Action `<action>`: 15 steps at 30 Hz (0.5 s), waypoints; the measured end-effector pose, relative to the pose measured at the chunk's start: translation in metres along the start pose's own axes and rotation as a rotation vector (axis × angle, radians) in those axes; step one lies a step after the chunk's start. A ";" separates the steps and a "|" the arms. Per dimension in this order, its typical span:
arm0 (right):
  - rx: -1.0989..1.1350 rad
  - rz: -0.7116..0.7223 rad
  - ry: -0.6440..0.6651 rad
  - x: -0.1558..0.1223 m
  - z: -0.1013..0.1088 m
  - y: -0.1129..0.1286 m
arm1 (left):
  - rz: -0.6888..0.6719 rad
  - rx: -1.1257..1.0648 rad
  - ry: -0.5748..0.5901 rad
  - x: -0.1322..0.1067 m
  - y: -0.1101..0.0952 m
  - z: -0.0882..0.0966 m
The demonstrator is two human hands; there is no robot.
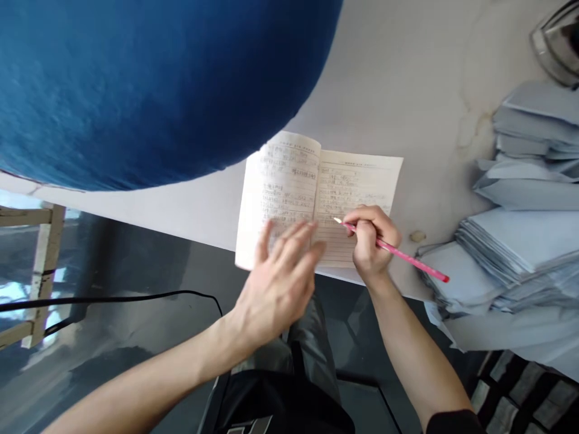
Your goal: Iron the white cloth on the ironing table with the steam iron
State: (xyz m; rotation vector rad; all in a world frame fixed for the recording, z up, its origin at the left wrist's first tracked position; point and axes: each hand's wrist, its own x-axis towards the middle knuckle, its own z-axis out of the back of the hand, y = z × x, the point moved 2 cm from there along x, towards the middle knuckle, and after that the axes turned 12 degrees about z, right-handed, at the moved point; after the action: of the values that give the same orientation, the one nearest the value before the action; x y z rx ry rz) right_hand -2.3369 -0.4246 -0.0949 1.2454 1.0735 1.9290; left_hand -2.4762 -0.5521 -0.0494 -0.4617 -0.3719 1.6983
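Deep-blue fabric [136, 78] looms, blurred, over the far left of the desk [420, 108] on my remote feed. Below it, at the desk's near edge, lies an open ruled notebook [319, 199], its cream pages carrying rows of handwriting, the left page lifting slightly. On my screen the left hand [275, 283] is open, fingers spread across that page, while the right hand [371, 244] grips a pink pencil [398, 253], its tip at the right page. Stacked pale-blue sheets [525, 253] sit along the desk's right edge.
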 end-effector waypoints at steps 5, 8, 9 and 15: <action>-0.114 -0.102 -0.428 -0.024 0.044 0.026 | 0.539 -0.341 -0.313 -0.014 0.044 0.026; -0.178 -0.140 -0.501 -0.051 0.078 0.060 | 0.732 -0.656 -0.145 -0.017 0.043 0.033; -0.203 -0.163 -0.501 -0.063 0.088 0.075 | 0.753 -0.678 -0.058 -0.015 0.033 0.034; -0.285 -0.363 -0.574 -0.141 0.134 0.180 | 0.383 -0.167 0.154 0.029 -0.067 0.023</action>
State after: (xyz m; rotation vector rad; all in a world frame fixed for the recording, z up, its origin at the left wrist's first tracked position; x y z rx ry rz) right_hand -2.1693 -0.5875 0.0306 1.2303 0.6417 1.2804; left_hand -2.4349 -0.5117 0.0007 -0.8231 -0.3281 1.9924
